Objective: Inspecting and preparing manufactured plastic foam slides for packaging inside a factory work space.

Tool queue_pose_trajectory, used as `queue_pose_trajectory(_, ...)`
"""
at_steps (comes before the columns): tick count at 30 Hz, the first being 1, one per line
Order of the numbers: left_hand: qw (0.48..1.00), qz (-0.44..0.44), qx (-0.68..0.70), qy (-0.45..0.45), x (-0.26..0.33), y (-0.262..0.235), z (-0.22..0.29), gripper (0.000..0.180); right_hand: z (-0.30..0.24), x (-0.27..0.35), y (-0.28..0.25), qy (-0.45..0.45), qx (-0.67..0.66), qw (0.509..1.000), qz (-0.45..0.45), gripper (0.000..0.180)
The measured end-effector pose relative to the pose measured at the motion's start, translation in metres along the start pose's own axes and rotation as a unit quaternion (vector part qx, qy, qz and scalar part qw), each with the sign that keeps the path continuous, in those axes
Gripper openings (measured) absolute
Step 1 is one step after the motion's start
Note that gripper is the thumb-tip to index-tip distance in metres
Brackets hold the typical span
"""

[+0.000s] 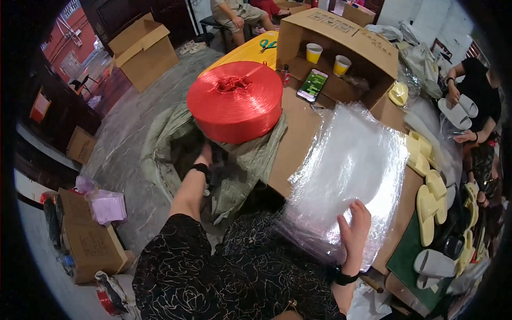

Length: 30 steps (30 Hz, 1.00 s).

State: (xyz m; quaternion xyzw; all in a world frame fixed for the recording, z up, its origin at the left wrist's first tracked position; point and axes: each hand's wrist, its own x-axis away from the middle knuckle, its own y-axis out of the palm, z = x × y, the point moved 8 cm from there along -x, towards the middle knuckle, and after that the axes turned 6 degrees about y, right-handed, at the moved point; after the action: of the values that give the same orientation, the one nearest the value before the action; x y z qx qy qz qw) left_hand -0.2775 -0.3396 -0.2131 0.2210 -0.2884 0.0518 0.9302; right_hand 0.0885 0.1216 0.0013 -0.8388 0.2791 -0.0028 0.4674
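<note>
My left hand (204, 154) reaches down into a grey-green woven sack (160, 141), just below a big roll of red plastic twine (234, 98). Its fingers are blurred and lost in the dark mouth of the sack, so what they touch cannot be made out. My right hand (354, 229) rests at the near end of a stack of clear plastic bags (352, 160), thumb apart from the fingers and nothing gripped. The bags lie on a cardboard-topped table (290, 138) in front of me.
An open cardboard box (336, 32) holds two yellow-and-white cups; a phone (312, 85) lies before it. Yellow slippers (426, 213) and grey ones line the right side. A co-worker (477, 96) there handles pale slippers. Cartons (90, 234) stand on the floor at left.
</note>
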Motion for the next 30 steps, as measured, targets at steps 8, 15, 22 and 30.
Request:
queue_pose_trajectory(8, 0.693, -0.115, -0.659, 0.271, 0.023, -0.038, -0.021, 0.040, -0.017, -0.003, 0.009, -0.020, -0.020, 0.999, -0.028, 0.047)
queue_pose_trajectory(15, 0.802, -0.160, -0.388, 0.426, 0.212, 0.081, 0.102, 0.048, -0.007, -0.005, 0.003, -0.006, -0.003, 1.000, -0.002, 0.048)
queue_pose_trajectory(22, 0.532, -0.499, -0.360, 0.582, 0.349, 0.318, 0.008, 0.024, 0.003, -0.001, -0.001, 0.007, 0.010, 1.000, 0.026, 0.050)
queue_pose_trajectory(30, 0.371, -0.524, -0.580, 0.501, 0.308, 0.379, -0.133, 0.055, 0.016, 0.015, -0.049, 0.072, -0.214, 0.972, 0.068, 0.046)
